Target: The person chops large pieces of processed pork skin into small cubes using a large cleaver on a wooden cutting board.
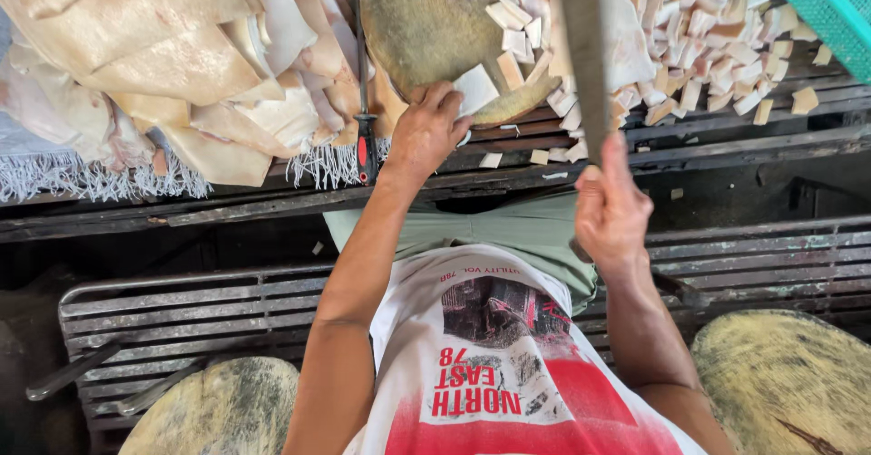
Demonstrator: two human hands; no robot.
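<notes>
from the head camera i looked straight down at a person in a white and red printed shirt, working at a slatted wooden bench (272, 203). the left hand (426, 133) lay at the near edge of a round wooden block (426, 29), its fingers pinching a pale square piece (474, 89) against the wood. the right hand (610, 210) was closed around the handle of a cleaver (585, 47), thumb along its spine; the long blade was raised edge-on over the block's right side.

beside the blade lay a wide strip (635, 47) of the same pale stuff, and past it a big heap of cut squares (708, 29) spread to the right, a few spilling onto the slats. to the left sat a pile of large uncut sheets (163, 47) on a fringed cloth (82, 178). a red-handled tool (365, 137) lay between that pile and the block. a teal basket (830, 6) showed at the top right corner, and two more round blocks sat at the bottom corners.

my worry was the left hand: its fingers rested on the block not far from where the blade would land, so a chop drifting left could catch them. the stuff looked slick, so a piece might slide under the edge, and small squares near the bench edge could drop through the gaps.
</notes>
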